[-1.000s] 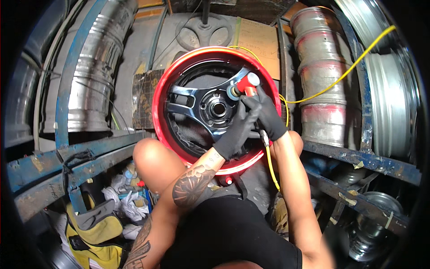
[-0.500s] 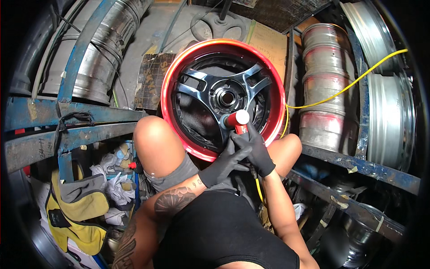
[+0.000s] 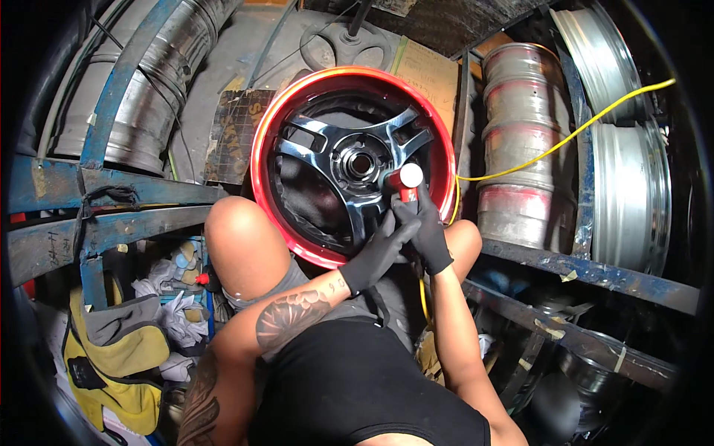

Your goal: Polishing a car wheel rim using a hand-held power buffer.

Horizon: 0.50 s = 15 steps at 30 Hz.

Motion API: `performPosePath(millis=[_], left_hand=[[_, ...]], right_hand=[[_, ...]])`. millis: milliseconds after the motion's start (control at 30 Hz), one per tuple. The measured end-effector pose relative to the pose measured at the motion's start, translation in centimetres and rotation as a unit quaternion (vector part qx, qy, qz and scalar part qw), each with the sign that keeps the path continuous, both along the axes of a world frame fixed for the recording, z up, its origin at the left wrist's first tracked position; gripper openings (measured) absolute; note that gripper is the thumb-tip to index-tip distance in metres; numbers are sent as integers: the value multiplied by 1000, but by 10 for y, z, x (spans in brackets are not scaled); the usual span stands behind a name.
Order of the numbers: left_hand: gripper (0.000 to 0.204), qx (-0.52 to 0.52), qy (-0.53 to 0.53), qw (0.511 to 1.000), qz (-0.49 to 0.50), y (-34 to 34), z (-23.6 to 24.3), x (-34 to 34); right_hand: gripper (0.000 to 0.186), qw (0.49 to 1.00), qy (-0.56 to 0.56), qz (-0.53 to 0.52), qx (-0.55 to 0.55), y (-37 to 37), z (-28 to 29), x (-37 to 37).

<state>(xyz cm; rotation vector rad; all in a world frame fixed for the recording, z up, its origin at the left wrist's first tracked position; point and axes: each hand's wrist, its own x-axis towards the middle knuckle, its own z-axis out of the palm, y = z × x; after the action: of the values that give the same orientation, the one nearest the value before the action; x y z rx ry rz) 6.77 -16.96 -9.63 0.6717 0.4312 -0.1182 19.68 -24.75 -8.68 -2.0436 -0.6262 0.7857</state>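
Observation:
A car wheel rim (image 3: 262, 195) with a glossy red outer lip and dark, shiny spokes (image 3: 308, 131) lies between my bent knees. A small red polisher with a white round end (image 3: 409, 178) is held over a spoke, just right of the hub. Its pad is mostly hidden under the red body. My right hand (image 3: 427, 232), in a black glove, is closed round the polisher's handle. Beside it my left hand (image 3: 378, 256), gloved alike, presses its fingers in against the same handle; part of its grip is hidden. Black material shows behind the spokes.
Stacked metal rim barrels (image 3: 520, 141) stand on the right rack, and others (image 3: 134, 97) on the left. A yellow cord (image 3: 565, 149) runs across the right rack. Blue metal beams (image 3: 149, 193) flank both knees. A yellow and grey cloth item (image 3: 123, 349) hangs at lower left.
The polisher has shifted right and slightly up across the wheel, from the lower spoke to beside the hub. Both hands moved with it. The whole view has swung slightly.

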Motion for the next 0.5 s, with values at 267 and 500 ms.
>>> performPosePath(millis=[267, 500], left_hand=[[94, 7, -39, 999, 36, 49, -22, 47], [87, 36, -86, 992, 89, 59, -22, 55]], right_hand=[[59, 993, -107, 0, 52, 55, -12, 45], [68, 996, -88, -18, 12, 65, -9, 53]])
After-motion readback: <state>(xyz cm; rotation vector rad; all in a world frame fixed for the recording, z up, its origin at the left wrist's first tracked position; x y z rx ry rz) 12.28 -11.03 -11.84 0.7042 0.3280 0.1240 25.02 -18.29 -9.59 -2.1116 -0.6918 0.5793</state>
